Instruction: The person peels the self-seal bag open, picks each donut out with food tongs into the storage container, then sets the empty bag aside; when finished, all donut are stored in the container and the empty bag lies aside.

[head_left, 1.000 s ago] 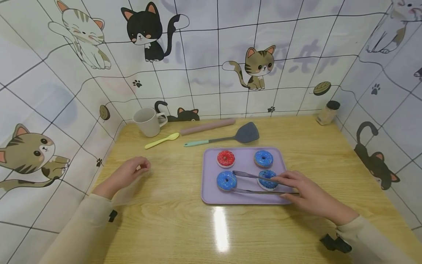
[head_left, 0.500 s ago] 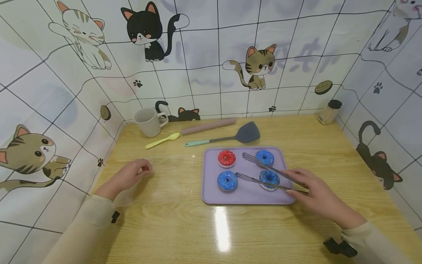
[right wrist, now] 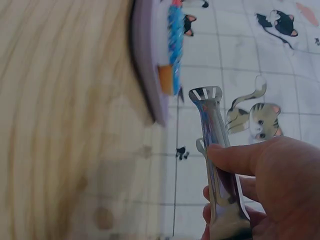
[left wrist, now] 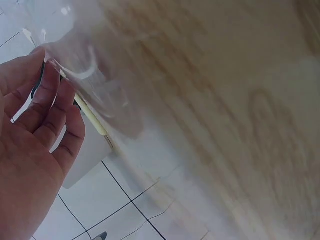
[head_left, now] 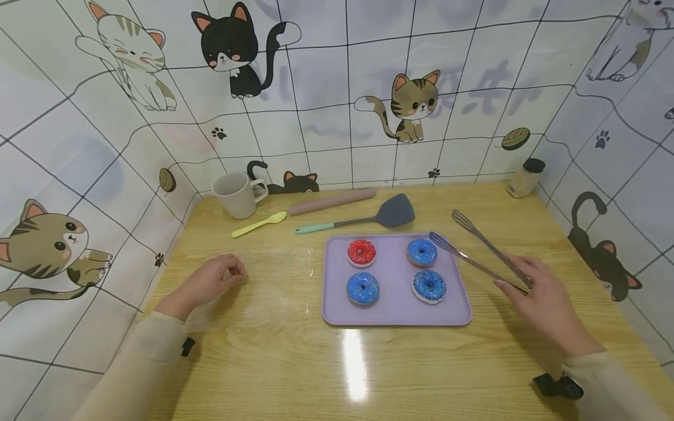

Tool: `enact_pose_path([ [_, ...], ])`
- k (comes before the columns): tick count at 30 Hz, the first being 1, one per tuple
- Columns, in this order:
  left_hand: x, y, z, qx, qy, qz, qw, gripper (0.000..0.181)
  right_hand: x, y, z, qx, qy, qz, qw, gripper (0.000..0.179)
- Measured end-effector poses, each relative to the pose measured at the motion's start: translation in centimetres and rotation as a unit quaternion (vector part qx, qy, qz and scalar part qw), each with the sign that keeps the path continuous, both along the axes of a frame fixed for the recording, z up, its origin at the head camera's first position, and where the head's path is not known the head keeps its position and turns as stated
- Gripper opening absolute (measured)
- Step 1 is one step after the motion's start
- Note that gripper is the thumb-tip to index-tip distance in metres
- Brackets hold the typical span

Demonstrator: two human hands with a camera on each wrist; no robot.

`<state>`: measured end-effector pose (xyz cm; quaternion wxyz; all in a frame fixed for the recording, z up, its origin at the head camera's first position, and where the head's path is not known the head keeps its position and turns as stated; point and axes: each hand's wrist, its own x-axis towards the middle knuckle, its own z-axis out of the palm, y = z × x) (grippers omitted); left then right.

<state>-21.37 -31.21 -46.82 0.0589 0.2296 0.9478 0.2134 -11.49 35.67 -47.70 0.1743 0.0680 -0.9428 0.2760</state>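
Note:
My right hand (head_left: 547, 304) holds a pair of metal tongs (head_left: 487, 244), thumb on one arm and fingers on the other. Their slotted tips spread apart above the right edge of the lilac tray (head_left: 392, 310), with nothing between them. On the tray sit a red-iced donut (head_left: 361, 253) and three blue-iced ones, one of them a sprinkled donut (head_left: 429, 286) at the front right. To the left of the tray, my left hand (head_left: 210, 280) pinches the edge of a clear plastic thing (left wrist: 90, 65), see-through and crinkled; its full shape does not show.
Along the back lie a yellow spoon (head_left: 259, 224), a mauve rolling pin (head_left: 332, 201) and a spatula (head_left: 396, 211) with a mint handle. A grey mug (head_left: 235, 196) stands at the back left, a black-lidded jar (head_left: 525, 179) at the back right. Cat-print walls enclose the table.
The tongs have swung away from over the front donuts, to the right and back, and their tips have spread wider. The left hand has shifted slightly right. The donuts have stayed put.

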Motion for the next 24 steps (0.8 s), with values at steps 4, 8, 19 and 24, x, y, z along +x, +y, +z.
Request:
enact_pose_path([
  [4, -0.1, 0.1, -0.2, 0.003, 0.002, 0.003, 1.0000, 0.005, -0.5, 1.6, -0.9, -0.007, -0.013, -0.022, 0.9996, 0.060],
  [8, 0.0, 0.3, -0.3, 0.012, -0.003, 0.006, 0.9999, 0.004, -0.7, 2.8, -1.7, -0.007, -0.024, -0.031, 0.9992, 0.060],
  [19, 0.0, 0.7, -0.8, 0.031, -0.011, 0.015, 0.9994, 0.005, -0.7, 4.2, -2.3, 0.021, -0.094, -0.060, 0.9935, 0.068],
  [24, -0.2, 0.8, -0.9, 0.048, -0.020, 0.021, 0.9984, 0.004, -0.5, 4.4, -2.2, 0.033, -0.117, -0.057, 0.9909, 0.071],
])
